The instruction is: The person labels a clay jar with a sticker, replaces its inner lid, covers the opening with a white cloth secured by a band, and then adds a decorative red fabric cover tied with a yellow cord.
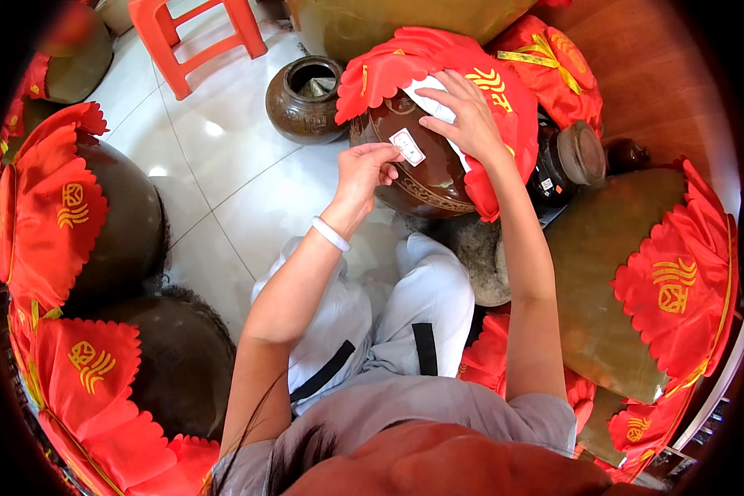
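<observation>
A brown glazed jar (434,169) with a raised patterned band stands in front of me, tilted in this view. A scalloped red cloth cover (517,107) with yellow marks drapes over it. My left hand (365,172), with a pale bangle on its wrist, pinches the left edge of a small white label (407,147) against the jar's side. My right hand (469,116) lies on the turned-back cover with its fingers stretched out and thumb apart. Beneath it shows a white strip (428,97), perhaps the cloth's lining; I cannot tell.
Left of the jar sits a small open brown pot (306,99) on the tiled floor (211,178). A red plastic stool (198,41) stands farther back. Large cloth-topped jars crowd both sides, including one on the left (116,215) and one on the right (599,273). A dark bottle (554,169) lies near.
</observation>
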Available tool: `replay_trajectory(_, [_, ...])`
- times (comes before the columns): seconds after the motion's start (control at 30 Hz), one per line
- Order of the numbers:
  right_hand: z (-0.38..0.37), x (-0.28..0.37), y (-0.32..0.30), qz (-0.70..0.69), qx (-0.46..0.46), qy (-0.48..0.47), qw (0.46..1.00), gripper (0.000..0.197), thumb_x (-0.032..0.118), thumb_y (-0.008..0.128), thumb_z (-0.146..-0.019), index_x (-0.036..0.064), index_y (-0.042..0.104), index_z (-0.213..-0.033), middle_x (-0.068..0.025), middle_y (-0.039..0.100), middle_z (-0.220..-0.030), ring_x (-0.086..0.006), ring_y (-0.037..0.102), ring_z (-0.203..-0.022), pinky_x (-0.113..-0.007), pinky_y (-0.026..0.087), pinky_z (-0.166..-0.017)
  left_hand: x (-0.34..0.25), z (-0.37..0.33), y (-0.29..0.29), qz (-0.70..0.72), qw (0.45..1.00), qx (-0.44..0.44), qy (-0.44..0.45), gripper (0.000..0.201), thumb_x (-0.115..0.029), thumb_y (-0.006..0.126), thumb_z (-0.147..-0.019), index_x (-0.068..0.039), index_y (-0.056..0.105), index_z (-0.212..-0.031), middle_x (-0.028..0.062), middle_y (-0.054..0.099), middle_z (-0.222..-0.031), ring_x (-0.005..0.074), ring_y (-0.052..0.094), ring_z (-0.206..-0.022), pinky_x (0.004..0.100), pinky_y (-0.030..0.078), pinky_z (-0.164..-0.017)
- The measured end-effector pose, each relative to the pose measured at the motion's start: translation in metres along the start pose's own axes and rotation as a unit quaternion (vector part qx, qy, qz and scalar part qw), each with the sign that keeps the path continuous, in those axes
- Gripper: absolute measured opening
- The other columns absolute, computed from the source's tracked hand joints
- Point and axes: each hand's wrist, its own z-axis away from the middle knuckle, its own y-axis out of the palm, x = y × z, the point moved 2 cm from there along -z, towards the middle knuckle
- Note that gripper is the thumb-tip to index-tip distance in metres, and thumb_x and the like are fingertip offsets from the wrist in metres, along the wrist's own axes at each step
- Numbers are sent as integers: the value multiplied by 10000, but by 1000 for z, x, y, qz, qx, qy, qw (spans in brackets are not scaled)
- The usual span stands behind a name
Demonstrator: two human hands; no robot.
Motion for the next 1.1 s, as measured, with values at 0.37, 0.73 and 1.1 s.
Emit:
replay_trajectory(0.37, [0,1,0,-4,-2,2,1000,418,328,655,-698,176,607,-1084,-94,459,-1270,-297,337,-1236,-443,252,-1014,-1,-3,12,-32,999,-27,29,101,-62,600,-748,30,611,-789,75,628,-699,91,479,-454,199,300,-378])
replay_trajectory(0.73, [2,4,-2,16,13,2,1000,496,331,689,-648,181,595,-1111,-101,442,-1278,-291,323,-1240,-431,242,-1023,-2,1,17,-34,998,-55,24,108,-57,608,-731,40,614,-777,93,626,-694,113,486,-398,197,281,-341])
replay_trajectory(1.1, [2,5,-1,35,18,4,999,551,347,713,-613,195,582,-1125,-84,419,-1291,-282,304,-1249,-438,233,-1030,-6,0,17,-39,998,-44,5,126,-54,605,-725,63,605,-774,114,618,-714,133,493,-395,198,266,-325])
